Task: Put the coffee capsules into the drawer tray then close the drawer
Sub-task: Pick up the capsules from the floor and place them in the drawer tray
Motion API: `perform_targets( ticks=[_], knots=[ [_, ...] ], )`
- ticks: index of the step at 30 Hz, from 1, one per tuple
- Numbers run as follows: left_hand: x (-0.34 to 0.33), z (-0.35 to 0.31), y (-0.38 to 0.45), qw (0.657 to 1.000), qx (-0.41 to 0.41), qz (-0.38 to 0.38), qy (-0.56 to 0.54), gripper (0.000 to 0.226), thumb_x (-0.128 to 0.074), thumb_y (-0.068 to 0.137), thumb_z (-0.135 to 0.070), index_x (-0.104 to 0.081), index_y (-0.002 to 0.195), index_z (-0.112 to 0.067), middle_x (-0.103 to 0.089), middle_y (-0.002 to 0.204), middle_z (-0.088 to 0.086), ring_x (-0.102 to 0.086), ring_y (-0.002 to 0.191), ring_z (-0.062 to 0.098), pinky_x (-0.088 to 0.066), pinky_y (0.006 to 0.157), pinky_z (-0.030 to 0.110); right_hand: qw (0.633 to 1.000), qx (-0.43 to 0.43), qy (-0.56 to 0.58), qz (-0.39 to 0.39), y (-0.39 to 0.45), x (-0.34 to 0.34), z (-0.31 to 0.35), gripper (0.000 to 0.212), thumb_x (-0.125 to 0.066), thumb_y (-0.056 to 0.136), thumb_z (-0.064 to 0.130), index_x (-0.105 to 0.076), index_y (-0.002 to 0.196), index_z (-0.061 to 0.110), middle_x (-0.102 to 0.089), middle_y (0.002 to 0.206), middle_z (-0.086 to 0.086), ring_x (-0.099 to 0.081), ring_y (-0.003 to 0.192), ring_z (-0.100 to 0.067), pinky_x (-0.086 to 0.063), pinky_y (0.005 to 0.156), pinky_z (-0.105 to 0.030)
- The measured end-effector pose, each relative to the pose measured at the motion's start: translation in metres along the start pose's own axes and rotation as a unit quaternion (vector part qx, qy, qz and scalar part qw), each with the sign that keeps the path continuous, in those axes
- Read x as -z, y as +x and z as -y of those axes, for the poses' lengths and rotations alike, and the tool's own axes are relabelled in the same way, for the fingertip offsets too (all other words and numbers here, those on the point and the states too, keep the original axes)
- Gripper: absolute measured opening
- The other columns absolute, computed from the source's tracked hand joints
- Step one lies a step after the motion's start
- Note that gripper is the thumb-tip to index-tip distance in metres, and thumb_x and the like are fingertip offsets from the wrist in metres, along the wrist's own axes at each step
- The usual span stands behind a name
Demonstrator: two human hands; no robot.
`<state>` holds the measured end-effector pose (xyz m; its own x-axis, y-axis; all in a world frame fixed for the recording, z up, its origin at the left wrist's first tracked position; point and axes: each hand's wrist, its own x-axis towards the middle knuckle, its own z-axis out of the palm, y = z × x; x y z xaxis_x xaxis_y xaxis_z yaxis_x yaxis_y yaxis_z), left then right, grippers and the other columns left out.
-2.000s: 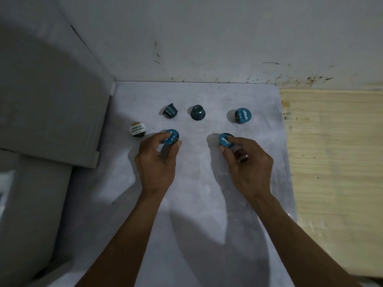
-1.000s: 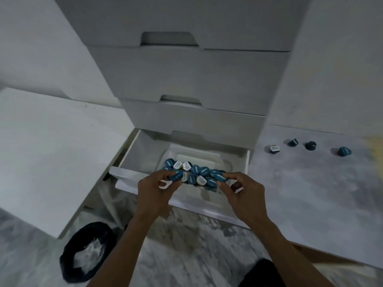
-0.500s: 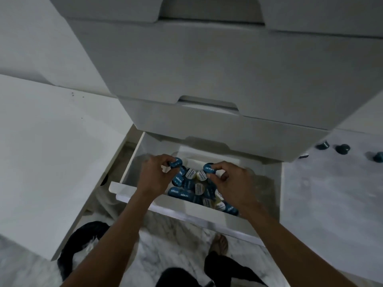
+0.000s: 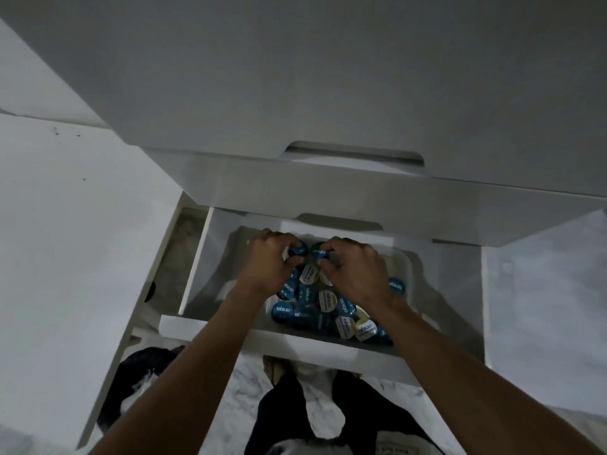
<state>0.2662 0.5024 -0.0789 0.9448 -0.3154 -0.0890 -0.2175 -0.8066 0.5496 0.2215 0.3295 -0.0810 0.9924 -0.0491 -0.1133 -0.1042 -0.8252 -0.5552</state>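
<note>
while both arms reach into the drawer (image 4: 197,267), left hand (image 4: 267,261) and right hand (image 4: 356,270) each pinch a capsule.

I read this as a home setting, probably a kitchen or pantry corner. Evidence: a white chest of stacked drawers with cut-out handle slots (image 4: 354,154); the bottom drawer (image 4: 282,339) stands open, holding a heap of coffee capsules (image 4: 328,300). Marble-patterned floor (image 4: 243,399) beneath, and a black bin bag (image 4: 141,366) at lower left. Lighting is dim.

Blue capsule lids (image 4: 284,309) read "excelso", partly blurred.
</note>
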Motion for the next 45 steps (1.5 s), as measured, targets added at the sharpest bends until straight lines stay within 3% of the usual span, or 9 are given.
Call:
perform_targets(
  ticks=[6,15,19,23,26,30,35,38,45],
  knots=[
    [-0.002,0.004,0.007,0.999,-0.022,0.023,0.041,0.024,-0.076,0.076,-0.016,-0.074,0.100,-0.013,-0.073,0.100,0.008,-0.059,0.099,0.028,-0.050,0.084,0.037,0.998,0.009,-0.048,0.028,0.008,-0.009,0.004,0.023,-0.061,0.089,0.026,-0.065,0.111,0.020,-0.072,0.103,-0.003,-0.065,0.089,-0.028,-0.041,0.066,-0.029],
    [-0.005,0.002,0.005,0.990,-0.066,0.019,0.124,0.024,-0.057,0.091,-0.016,-0.072,0.110,-0.017,-0.072,0.107,0.009,-0.056,0.109,0.026,-0.043,0.090,0.036,0.997,0.015,-0.079,0.020,0.007,-0.013,0.002,0.022,-0.060,0.088,0.025,-0.067,0.107,0.018,-0.073,0.095,-0.008,-0.067,0.086,-0.031,-0.048,0.068,-0.032],
    [-0.006,0.004,0.008,0.986,-0.090,0.007,0.143,0.017,-0.063,0.087,-0.016,-0.076,0.100,-0.016,-0.075,0.097,0.008,-0.059,0.097,0.028,-0.044,0.084,0.038,0.997,0.020,-0.077,0.008,0.008,-0.015,0.001,0.021,-0.061,0.087,0.027,-0.068,0.105,0.020,-0.074,0.089,-0.006,-0.068,0.079,-0.029,-0.051,0.069,-0.032],
    [-0.005,0.011,0.006,0.982,-0.094,0.004,0.163,0.014,-0.066,0.086,-0.016,-0.077,0.094,-0.016,-0.073,0.090,0.007,-0.058,0.091,0.026,-0.047,0.083,0.036,0.997,0.016,-0.067,0.018,0.004,-0.014,-0.002,0.027,-0.061,0.089,0.032,-0.068,0.114,0.024,-0.074,0.098,-0.005,-0.067,0.089,-0.028,-0.052,0.078,-0.035],
    [0.002,0.008,0.006,0.977,-0.115,0.009,0.178,0.007,-0.078,0.074,-0.013,-0.078,0.079,-0.017,-0.073,0.076,0.004,-0.061,0.078,0.021,-0.036,0.081,0.026,0.998,0.008,-0.056,0.011,0.006,-0.014,-0.004,0.028,-0.062,0.088,0.032,-0.068,0.114,0.024,-0.073,0.106,-0.003,-0.065,0.095,-0.026,-0.051,0.077,-0.034],
    [0.006,0.003,0.005,0.973,-0.139,0.027,0.180,0.017,-0.089,0.058,-0.011,-0.075,0.062,-0.019,-0.067,0.059,-0.002,-0.061,0.062,0.016,-0.029,0.072,0.023,0.999,-0.016,-0.038,0.026,0.008,-0.016,-0.004,0.029,-0.064,0.088,0.030,-0.068,0.115,0.024,-0.072,0.109,-0.003,-0.065,0.099,-0.026,-0.053,0.080,-0.035],
    [0.001,0.010,0.008,0.985,-0.100,0.032,0.139,0.003,-0.077,0.075,-0.014,-0.078,0.073,-0.016,-0.071,0.076,0.005,-0.061,0.078,0.021,-0.032,0.079,0.024,0.998,-0.028,-0.038,0.035,0.010,-0.016,-0.002,0.029,-0.061,0.089,0.030,-0.067,0.117,0.025,-0.073,0.107,-0.006,-0.065,0.099,-0.028,-0.051,0.085,-0.036],
    [-0.007,0.017,0.010,0.990,-0.058,0.047,0.124,0.011,-0.067,0.086,-0.021,-0.078,0.085,-0.016,-0.070,0.092,0.005,-0.057,0.093,0.020,-0.038,0.088,0.027,0.998,-0.019,-0.046,0.024,0.011,-0.016,0.000,0.028,-0.061,0.090,0.029,-0.067,0.117,0.025,-0.074,0.104,-0.006,-0.066,0.097,-0.028,-0.051,0.084,-0.036],
    [-0.011,0.019,0.011,0.992,-0.055,0.046,0.108,0.013,-0.065,0.087,-0.024,-0.076,0.089,-0.018,-0.068,0.094,0.006,-0.057,0.093,0.024,-0.047,0.088,0.040,0.998,0.012,-0.060,0.004,0.010,-0.023,-0.003,0.030,-0.059,0.090,0.032,-0.066,0.119,0.027,-0.075,0.098,-0.006,-0.066,0.092,-0.028,-0.050,0.080,-0.036]
  ],
)
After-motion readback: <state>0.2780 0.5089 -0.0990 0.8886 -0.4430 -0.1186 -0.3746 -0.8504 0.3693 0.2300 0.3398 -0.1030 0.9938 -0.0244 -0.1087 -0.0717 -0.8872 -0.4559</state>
